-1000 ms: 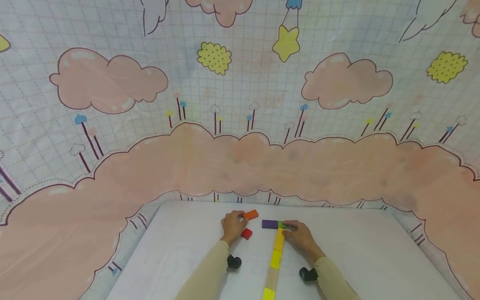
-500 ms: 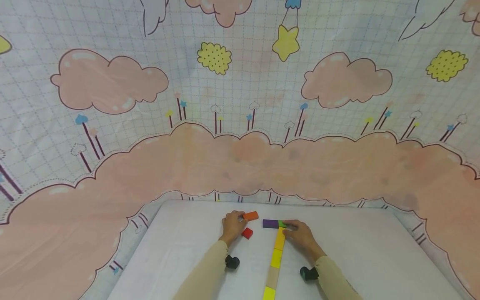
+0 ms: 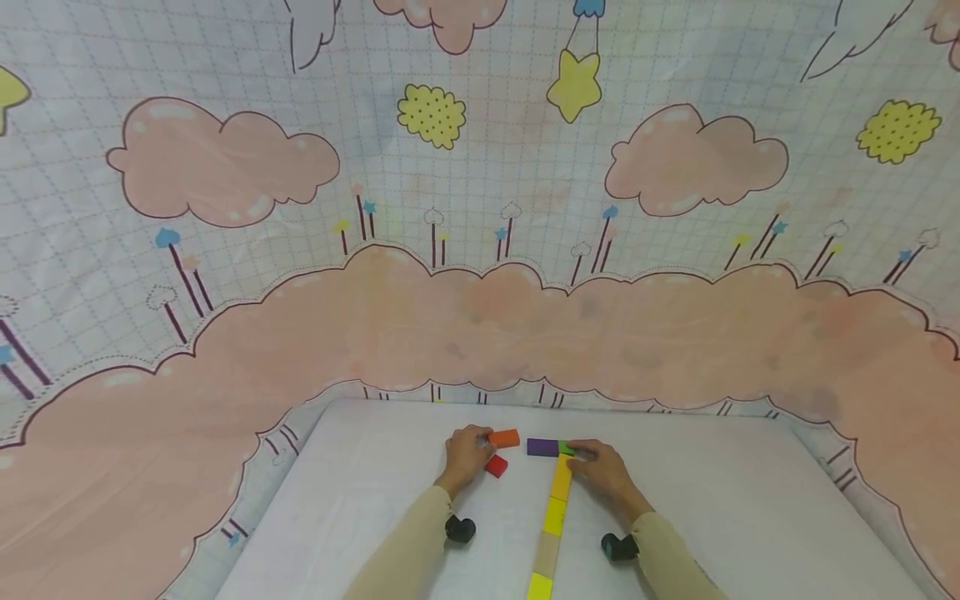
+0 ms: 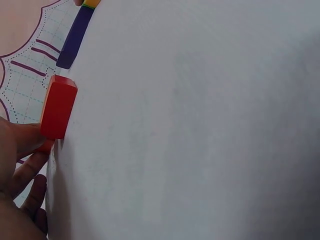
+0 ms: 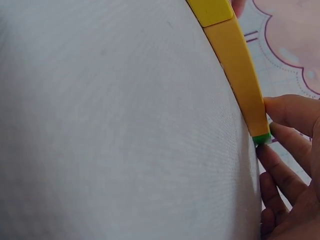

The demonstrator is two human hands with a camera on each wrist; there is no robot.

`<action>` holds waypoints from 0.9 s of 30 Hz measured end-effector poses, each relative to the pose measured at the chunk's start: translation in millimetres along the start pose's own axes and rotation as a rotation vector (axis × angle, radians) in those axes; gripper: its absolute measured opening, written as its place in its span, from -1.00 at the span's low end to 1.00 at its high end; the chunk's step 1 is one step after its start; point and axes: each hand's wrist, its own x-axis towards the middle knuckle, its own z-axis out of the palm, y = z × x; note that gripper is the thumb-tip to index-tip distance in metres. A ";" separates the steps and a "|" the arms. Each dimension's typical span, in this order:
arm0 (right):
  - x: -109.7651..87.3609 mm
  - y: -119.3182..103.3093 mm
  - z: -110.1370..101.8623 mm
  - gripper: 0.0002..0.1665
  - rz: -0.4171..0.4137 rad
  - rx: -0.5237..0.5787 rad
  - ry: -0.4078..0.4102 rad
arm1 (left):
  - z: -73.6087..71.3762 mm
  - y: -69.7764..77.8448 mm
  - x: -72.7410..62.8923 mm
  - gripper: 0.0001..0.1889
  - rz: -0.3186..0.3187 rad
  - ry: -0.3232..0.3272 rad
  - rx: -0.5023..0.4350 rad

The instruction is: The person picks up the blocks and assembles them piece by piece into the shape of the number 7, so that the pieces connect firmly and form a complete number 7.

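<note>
My left hand (image 3: 467, 457) pinches an orange block (image 3: 504, 437) by its left end. A red block (image 3: 496, 466) lies just below it, near the fingertips; both overlap in the left wrist view. To the right, a purple block (image 3: 542, 447) butts against a small green block (image 3: 566, 447), which my right hand (image 3: 604, 473) partly covers. In the right wrist view the right thumb touches the side of an amber-yellow block (image 5: 240, 70), while other fingers reach the green block's end. A short gap separates the orange and purple blocks.
Below the amber block, a line of blocks runs toward me: a yellow block (image 3: 554, 516), a tan block (image 3: 547, 554) and another yellow block (image 3: 539, 587). All lie on a white tabletop (image 3: 360, 500), with a cloud-printed cloth (image 3: 480, 325) behind.
The left hand has turned the orange block from a slant to nearly level, shifting it slightly down and right. The right hand and the block line look unmoved.
</note>
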 end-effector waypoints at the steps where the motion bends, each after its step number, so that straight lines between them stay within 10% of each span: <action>1: -0.3 -0.1 0.0 -0.57 0.001 0.000 0.000 | -0.2 -0.1 -0.3 -0.67 0.002 -0.004 0.003; 27: 1.9 3.1 1.8 -0.59 0.004 -0.001 0.007 | -3.8 5.0 -7.2 -0.67 0.015 -0.062 0.002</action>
